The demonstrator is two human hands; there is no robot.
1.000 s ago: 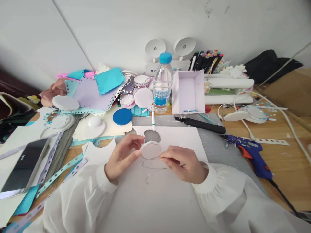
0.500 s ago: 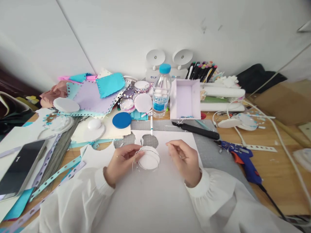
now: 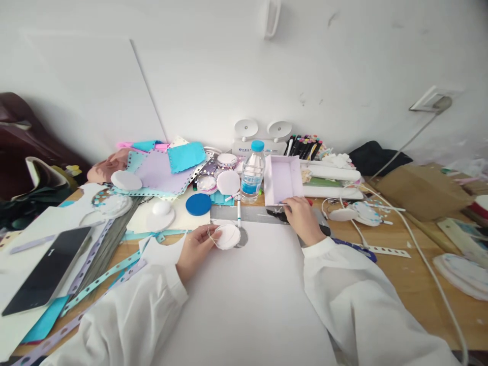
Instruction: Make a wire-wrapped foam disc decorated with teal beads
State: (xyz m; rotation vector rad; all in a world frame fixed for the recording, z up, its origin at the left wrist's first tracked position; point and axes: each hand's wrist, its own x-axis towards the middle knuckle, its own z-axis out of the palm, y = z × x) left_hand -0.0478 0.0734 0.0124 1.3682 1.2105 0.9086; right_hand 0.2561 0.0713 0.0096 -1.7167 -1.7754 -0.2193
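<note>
My left hand (image 3: 198, 248) is closed on the edge of a small white disc (image 3: 228, 237), pinching it between thumb and fingers. A thin, loose loop of string or wire hangs around the disc's left side. The disc is held over a large white sheet (image 3: 244, 300). My right hand (image 3: 304, 217) reaches to the front edge of a shallow lilac box (image 3: 284, 178). Its fingers are bent together at the box's low front wall, and whatever lies between their tips is too small to make out.
A water bottle (image 3: 253, 173) stands left of the box. A blue disc (image 3: 198, 204) and a marker (image 3: 239, 211) lie near my left hand. The glue gun (image 3: 354, 248) is partly behind my right sleeve. A phone (image 3: 48, 269) lies at left; a white cable (image 3: 427, 259) curves at right.
My right hand has moved forward and right from above the sheet to the lilac box. My left hand still grips the white disc. The head view has tilted up.
</note>
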